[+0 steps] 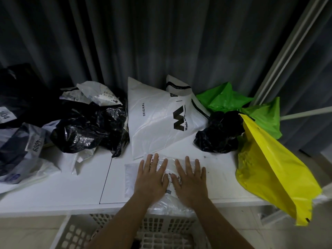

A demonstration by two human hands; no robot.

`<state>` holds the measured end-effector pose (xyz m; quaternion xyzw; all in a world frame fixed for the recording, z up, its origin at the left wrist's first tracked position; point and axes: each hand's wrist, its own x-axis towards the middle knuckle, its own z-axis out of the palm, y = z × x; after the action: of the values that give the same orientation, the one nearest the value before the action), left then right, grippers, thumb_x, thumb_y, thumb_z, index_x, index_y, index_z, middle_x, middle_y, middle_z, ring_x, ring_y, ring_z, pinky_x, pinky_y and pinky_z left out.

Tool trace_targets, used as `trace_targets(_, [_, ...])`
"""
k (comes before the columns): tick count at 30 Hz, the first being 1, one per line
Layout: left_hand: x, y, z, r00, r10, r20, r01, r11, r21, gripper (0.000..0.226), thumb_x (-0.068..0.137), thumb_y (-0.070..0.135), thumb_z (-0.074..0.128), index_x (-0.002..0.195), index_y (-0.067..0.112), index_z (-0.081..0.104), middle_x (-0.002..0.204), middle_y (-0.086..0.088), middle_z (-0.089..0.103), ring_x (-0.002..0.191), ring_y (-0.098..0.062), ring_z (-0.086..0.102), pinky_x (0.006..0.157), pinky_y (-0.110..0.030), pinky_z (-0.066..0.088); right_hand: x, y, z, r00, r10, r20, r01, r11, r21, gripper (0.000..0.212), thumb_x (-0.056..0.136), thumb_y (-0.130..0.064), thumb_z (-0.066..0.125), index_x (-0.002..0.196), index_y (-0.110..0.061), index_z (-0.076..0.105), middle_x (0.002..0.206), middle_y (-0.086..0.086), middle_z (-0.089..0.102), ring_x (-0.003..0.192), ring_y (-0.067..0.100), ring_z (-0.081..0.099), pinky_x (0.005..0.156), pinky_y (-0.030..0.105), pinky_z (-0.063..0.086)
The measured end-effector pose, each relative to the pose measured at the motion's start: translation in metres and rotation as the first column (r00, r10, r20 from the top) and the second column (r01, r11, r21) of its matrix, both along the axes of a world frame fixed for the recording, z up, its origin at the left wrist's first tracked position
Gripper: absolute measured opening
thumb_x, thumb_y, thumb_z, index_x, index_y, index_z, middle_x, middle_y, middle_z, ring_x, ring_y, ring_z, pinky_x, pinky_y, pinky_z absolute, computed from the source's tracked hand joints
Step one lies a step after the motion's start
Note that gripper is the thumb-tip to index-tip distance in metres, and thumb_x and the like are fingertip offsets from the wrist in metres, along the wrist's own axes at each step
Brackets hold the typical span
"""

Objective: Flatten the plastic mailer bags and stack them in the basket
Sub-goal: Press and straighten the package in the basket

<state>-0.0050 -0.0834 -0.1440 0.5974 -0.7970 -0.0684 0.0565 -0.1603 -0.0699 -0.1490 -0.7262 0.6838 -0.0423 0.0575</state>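
A small white mailer bag [130, 178] with a printed label lies flat on the white table [71, 191] near its front edge. My left hand [150, 177] and my right hand [190, 180] press down on it side by side, palms flat and fingers spread. The bag's near end hangs a little over the table's edge. Below the edge stands a white lattice basket [75, 232], partly hidden by my forearms.
Behind my hands lies a large white printed mailer [158, 119]. Crumpled black bags [89, 130] and grey-white bags [23, 153] pile at the left. At the right are a black bag [219, 133], green bags [226, 97] and a yellow bag [273, 169] overhanging the table. Dark curtains hang behind.
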Motion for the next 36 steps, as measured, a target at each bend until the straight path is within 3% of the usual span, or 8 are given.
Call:
trace_targets(5, [0.003,0.007,0.009,0.999,0.042,-0.014,-0.042,0.998,0.056,0.087,0.074,0.067,-0.027,0.151,0.03,-0.009,0.158,-0.006,-0.018,0.137,-0.019,-0.03,0.115,-0.041,-0.013,0.001,0.001,-0.001,1.0,-0.015,0.0,0.015,1.0,0.008,0.089,0.077,-0.072,-0.023,0.152,-0.035,0.01,0.161,0.008,0.004,0.146,0.04,-0.001,0.113,0.057,0.0])
trace_targets(14, [0.045,0.031,0.043,0.771,0.599,-0.217,-0.531,0.792,0.301,0.054,0.098,0.032,0.043,0.141,0.008,0.022,0.136,-0.02,0.035,0.124,-0.036,0.038,0.098,-0.042,0.037,0.002,0.001,0.006,0.997,-0.015,-0.076,0.018,0.999,0.038,0.095,0.067,-0.071,-0.033,0.151,-0.038,-0.002,0.161,0.005,-0.005,0.146,0.035,-0.011,0.112,0.055,-0.014])
trace_targets(17, [0.05,0.028,0.048,0.719,0.626,-0.302,-0.492,0.765,0.416,0.045,0.096,0.02,0.045,0.134,0.001,0.029,0.129,-0.023,0.047,0.117,-0.039,0.048,0.095,-0.041,0.041,0.009,0.006,0.012,0.993,-0.079,-0.093,0.083,0.996,0.035,0.087,0.084,-0.067,-0.018,0.146,-0.034,0.034,0.153,0.016,0.032,0.14,0.04,0.028,0.111,0.061,0.009])
trace_targets(19, [0.052,0.031,0.057,0.703,0.623,-0.342,-0.516,0.778,0.357,0.035,0.095,0.016,0.045,0.124,-0.002,0.038,0.123,-0.022,0.051,0.112,-0.039,0.051,0.09,-0.039,0.042,0.013,0.01,0.017,0.993,-0.1,-0.057,0.102,0.994,0.031,0.08,0.094,-0.061,-0.002,0.127,-0.024,0.061,0.12,0.019,0.062,0.106,0.039,0.059,0.089,0.056,0.044])
trace_targets(23, [0.051,0.046,0.09,0.704,0.491,-0.514,-0.536,0.841,0.069,0.026,0.094,0.012,0.043,0.117,0.001,0.046,0.114,-0.017,0.048,0.102,-0.036,0.05,0.076,-0.038,0.042,0.016,0.014,0.021,0.992,-0.106,-0.074,0.104,0.994,-0.019,0.062,0.088,-0.053,0.026,0.111,-0.017,0.071,0.092,0.018,0.066,0.077,0.035,0.06,0.065,0.042,0.048])
trace_targets(29, [0.053,0.049,0.14,0.681,0.194,-0.706,-0.483,0.844,-0.234,0.022,0.096,0.011,0.046,0.116,0.006,0.051,0.103,-0.003,0.041,0.086,-0.022,0.047,0.068,-0.028,0.033,0.015,0.015,0.023,0.99,-0.111,-0.087,0.103,0.991,-0.09,0.049,0.098,-0.044,0.03,0.138,-0.023,0.049,0.123,0.013,0.056,0.108,0.031,0.054,0.086,0.045,0.043])
trace_targets(33, [0.034,0.038,0.14,0.416,0.243,-0.876,-0.398,0.915,0.065,0.028,0.097,0.017,0.049,0.125,0.01,0.047,0.119,-0.005,0.05,0.101,-0.018,0.052,0.082,-0.023,0.037,0.008,0.014,0.032,0.938,-0.151,0.313,0.195,0.974,-0.114,0.045,0.102,-0.027,0.032,0.146,-0.018,0.035,0.135,0.008,0.05,0.124,0.026,0.043,0.102,0.039,0.035])
trace_targets(36, [0.024,0.031,0.115,0.291,0.415,-0.862,-0.325,0.89,0.319,0.037,0.097,0.021,0.051,0.131,0.012,0.043,0.124,-0.007,0.055,0.101,-0.021,0.057,0.078,-0.029,0.046,0.008,0.02,0.058,0.456,-0.193,0.869,0.326,0.945,0.039,0.041,0.102,-0.037,0.034,0.134,-0.017,0.051,0.129,0.007,0.058,0.119,0.025,0.053,0.101,0.042,0.043])
